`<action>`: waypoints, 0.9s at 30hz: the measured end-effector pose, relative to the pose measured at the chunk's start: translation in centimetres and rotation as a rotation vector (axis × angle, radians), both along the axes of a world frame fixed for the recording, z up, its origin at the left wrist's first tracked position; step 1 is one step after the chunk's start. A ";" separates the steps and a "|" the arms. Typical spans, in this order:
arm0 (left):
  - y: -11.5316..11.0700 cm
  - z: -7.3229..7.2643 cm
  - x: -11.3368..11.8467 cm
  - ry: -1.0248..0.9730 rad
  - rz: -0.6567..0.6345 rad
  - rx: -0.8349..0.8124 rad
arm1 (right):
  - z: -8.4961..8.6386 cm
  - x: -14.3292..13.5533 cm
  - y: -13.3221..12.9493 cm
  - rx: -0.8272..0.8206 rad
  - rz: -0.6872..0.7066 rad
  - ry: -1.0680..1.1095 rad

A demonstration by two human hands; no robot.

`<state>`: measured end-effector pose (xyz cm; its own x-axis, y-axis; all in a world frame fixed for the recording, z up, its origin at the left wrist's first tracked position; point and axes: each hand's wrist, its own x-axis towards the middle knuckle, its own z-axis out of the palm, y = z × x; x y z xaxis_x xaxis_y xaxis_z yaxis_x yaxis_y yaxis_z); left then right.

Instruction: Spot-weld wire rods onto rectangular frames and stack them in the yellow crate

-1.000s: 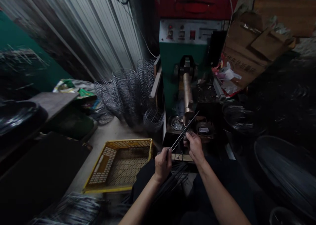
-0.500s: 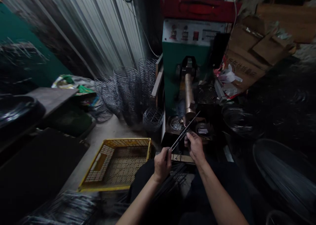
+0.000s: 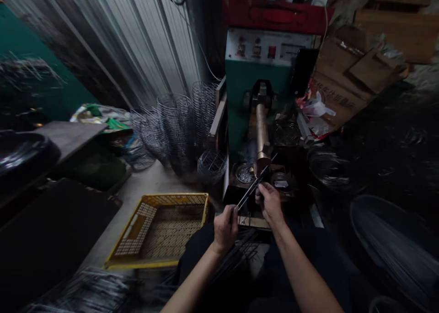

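My left hand (image 3: 226,225) is closed around the lower end of a thin metal rod piece (image 3: 247,193), which slants up to the right beneath a copper-coloured machine arm (image 3: 262,132). Beside the rod, my right hand (image 3: 269,201) has its fingers pinched near the arm's tip; what lies between them is too small to make out. The arm sticks out from a green machine (image 3: 236,89) with a red top. Under it stand a round dish of small metal bits (image 3: 244,173) and a second dish (image 3: 280,181) on the right.
A yellow crate (image 3: 113,253) lies on the floor at the left. Stacks of wire rings (image 3: 175,125) stand behind it. Cardboard (image 3: 338,84) leans right of the machine, and a large round mesh piece (image 3: 387,235) is at the lower right. Dark rods lie below my hands.
The view has shifted very slightly. Both hands keep nearly the same place at the rod.
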<state>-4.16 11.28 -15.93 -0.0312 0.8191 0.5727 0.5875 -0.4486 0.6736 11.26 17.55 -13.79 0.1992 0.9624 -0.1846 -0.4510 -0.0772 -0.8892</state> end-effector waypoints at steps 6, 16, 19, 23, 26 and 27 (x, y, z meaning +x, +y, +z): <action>0.3 0.1 0.0 0.014 0.014 0.033 | 0.3 -0.2 0.4 0.008 -0.010 -0.011; 0.6 0.5 -0.2 0.054 0.010 0.015 | 0.5 -0.1 0.7 -0.013 0.037 0.022; 0.5 0.6 -0.2 0.040 0.011 0.004 | 0.5 -0.1 0.7 -0.007 0.023 0.015; 0.8 0.7 0.1 0.010 -0.029 -0.011 | 0.5 0.7 0.7 0.020 0.001 -0.094; 1.6 1.1 0.6 0.043 -0.061 0.017 | 0.5 1.8 1.0 0.051 -0.020 -0.137; 2.0 1.2 0.7 0.053 -0.066 0.024 | 0.5 2.1 1.2 0.065 -0.022 -0.138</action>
